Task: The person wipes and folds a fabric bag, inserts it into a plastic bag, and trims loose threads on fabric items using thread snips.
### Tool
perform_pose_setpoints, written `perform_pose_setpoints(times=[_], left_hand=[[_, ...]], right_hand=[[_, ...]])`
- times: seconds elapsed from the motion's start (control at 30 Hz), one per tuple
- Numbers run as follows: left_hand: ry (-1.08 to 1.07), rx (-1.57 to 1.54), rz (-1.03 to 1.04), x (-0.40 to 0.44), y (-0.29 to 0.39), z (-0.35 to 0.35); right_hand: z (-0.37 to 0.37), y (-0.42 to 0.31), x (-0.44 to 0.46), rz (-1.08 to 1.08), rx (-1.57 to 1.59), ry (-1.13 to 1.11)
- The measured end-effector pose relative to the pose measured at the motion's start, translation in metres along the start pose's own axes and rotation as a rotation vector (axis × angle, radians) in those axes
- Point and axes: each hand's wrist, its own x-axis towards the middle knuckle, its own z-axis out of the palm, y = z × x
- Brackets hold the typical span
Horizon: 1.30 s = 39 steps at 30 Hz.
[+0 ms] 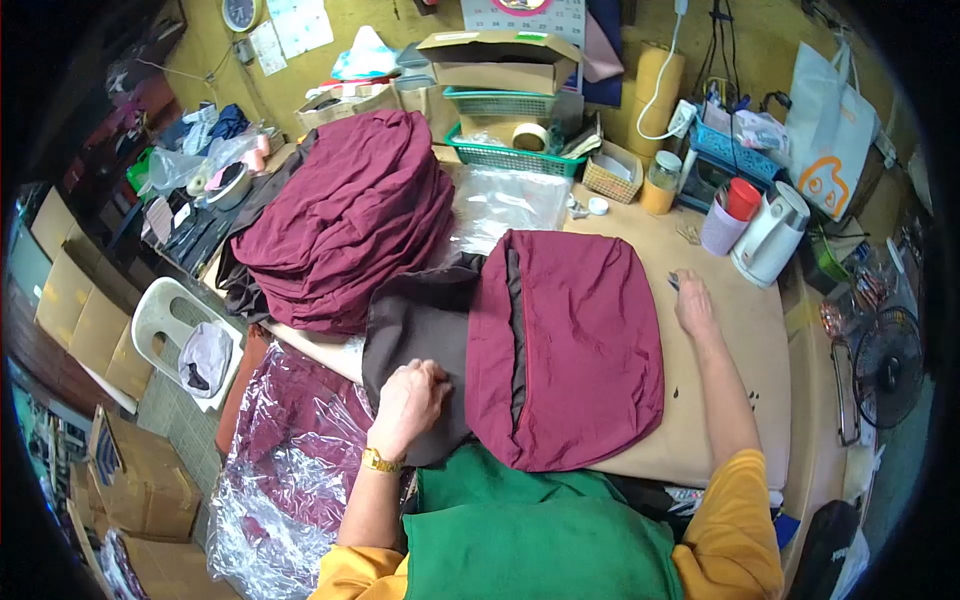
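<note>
A maroon fabric piece (590, 350), shaped like a bag panel with rounded corners, lies flat on the table in front of me. A seam with a dark strip runs down its left part. Dark brown fabric (415, 325) spreads out from its left side. My left hand (408, 400), a gold watch at the wrist, is closed on the dark fabric; its fingertips are partly hidden. To the right of the maroon piece, my right hand (694, 303) is closed over the table around a small dark-tipped tool (673, 281), too small to name.
A tall pile of maroon fabric (345, 215) stands at the back left. Plastic-wrapped maroon fabric (290, 460) lies at the near left. Behind are a green basket (515, 155), a jar (661, 182), a purple cup (721, 232) and an electric kettle (772, 235). A fan (888, 367) is at right.
</note>
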Motion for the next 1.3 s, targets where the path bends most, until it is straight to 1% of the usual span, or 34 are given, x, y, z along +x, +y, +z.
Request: perform_pose_setpoints(times=[0.03, 0.07, 0.1, 0.13, 0.17, 0.23, 0.27, 0.3, 0.33, 0.37, 0.4, 0.43, 0.47, 0.5, 0.57, 0.6, 0.63, 0.67, 0.7, 0.73, 0.77, 0.8, 0.83, 0.87, 0.9, 0.97, 1.0, 1.03, 1.1, 1.17, 1.23, 1.3], left_hand=[[-0.061, -0.028, 0.043, -0.005, -0.006, 0.005], [-0.045, -0.025, 0.061, -0.007, 0.004, 0.008], [-0.024, -0.024, 0.076, -0.009, 0.020, 0.012], [-0.042, -0.034, 0.073, -0.009, 0.032, 0.017], [0.063, -0.038, 0.157, -0.008, 0.041, 0.028], [0.089, -0.066, 0.278, -0.003, 0.067, 0.045], [0.037, -0.104, 0.311, 0.000, 0.081, 0.053], [-0.013, -0.142, 0.345, 0.003, 0.096, 0.060], [-0.055, -0.236, 0.391, 0.005, 0.103, 0.076], [-0.111, -0.267, 0.443, 0.005, 0.106, 0.093], [-0.164, -0.199, 0.480, 0.001, 0.112, 0.094], [-0.218, -0.126, 0.517, -0.002, 0.115, 0.093], [-0.171, -0.143, 0.569, -0.007, 0.114, 0.092], [-0.173, -0.145, 0.574, -0.011, 0.111, 0.089], [-0.258, -0.234, 0.665, -0.019, 0.100, 0.079], [-0.408, -0.361, 0.672, -0.015, 0.094, 0.065], [-0.522, -0.673, 0.591, -0.005, 0.087, 0.051], [-0.232, -0.653, 0.578, 0.006, 0.086, 0.032], [0.117, -0.283, 0.486, 0.015, 0.082, 0.018], [0.155, -0.186, 0.280, 0.024, 0.073, 0.010], [0.145, 0.064, 0.086, 0.031, 0.063, 0.009], [0.197, 0.121, 0.084, 0.040, 0.048, 0.013], [0.102, 0.125, 0.068, 0.047, 0.033, 0.017], [0.087, 0.057, 0.080, 0.045, 0.033, 0.013], [0.073, -0.007, 0.095, 0.043, 0.035, 0.008], [0.000, -0.149, 0.150, 0.034, 0.051, 0.001], [-0.029, -0.134, 0.177, 0.030, 0.061, 0.003], [-0.104, -0.132, 0.152, 0.025, 0.070, 0.008], [-0.072, -0.033, 0.162, 0.022, 0.069, 0.035], [-0.067, -0.049, 0.135, 0.032, 0.052, 0.047], [-0.059, -0.068, 0.104, 0.036, 0.048, 0.036], [0.064, -0.453, 0.045, 0.033, 0.061, -0.004]], right_hand=[[0.009, 0.011, 0.000, 0.088, -0.040, 0.058], [0.012, 0.017, 0.001, 0.174, -0.082, 0.117], [0.003, 0.011, 0.009, 0.177, -0.088, 0.120], [-0.003, 0.003, 0.021, 0.272, 0.252, 0.111], [-0.015, -0.015, 0.028, 0.360, 0.593, 0.096], [-0.081, -0.107, 0.027, 0.621, 1.155, -0.300], [-0.063, -0.128, 0.021, 0.270, 0.927, -0.279], [-0.046, -0.149, 0.015, -0.042, 0.686, -0.171], [-0.069, -0.193, -0.001, -0.005, 0.619, -0.273], [-0.071, -0.213, -0.012, -0.054, 0.409, -0.378], [-0.074, -0.219, -0.020, -0.014, 0.460, -0.568], [-0.065, -0.213, -0.024, -0.001, 0.493, -0.629], [-0.060, -0.199, -0.028, 0.088, 0.610, -0.555], [-0.065, -0.184, -0.030, 0.175, 0.724, -0.480], [-0.091, -0.151, -0.038, 0.419, 1.022, -0.240], [-0.075, -0.109, -0.049, 0.455, 0.929, -0.274], [-0.060, -0.078, -0.060, 0.491, 0.833, -0.307], [-0.065, -0.077, -0.067, 0.502, 0.831, -0.301], [-0.078, -0.080, -0.073, 0.517, 0.931, -0.309], [-0.087, -0.081, -0.078, 0.528, 1.029, -0.320], [-0.091, -0.079, -0.078, 0.541, 1.026, -0.314], [-0.095, -0.075, -0.073, 0.526, 0.897, -0.406], [-0.100, -0.071, -0.071, 0.506, 0.765, -0.499], [-0.097, -0.069, -0.071, 0.387, 0.687, -0.391], [-0.098, -0.065, -0.073, 0.395, 0.684, -0.382], [-0.109, -0.071, -0.069, 0.157, 0.342, 0.061], [-0.132, -0.096, -0.059, 0.190, 0.451, -0.014], [-0.158, -0.131, -0.048, 0.223, 0.563, -0.093], [-0.177, -0.191, -0.035, 0.326, 0.944, -0.385], [-0.174, -0.238, -0.031, -0.078, 0.873, -0.528], [-0.114, -0.260, -0.033, -0.470, 0.775, -0.250], [-0.089, -0.271, -0.022, -0.424, 0.840, -0.502]])
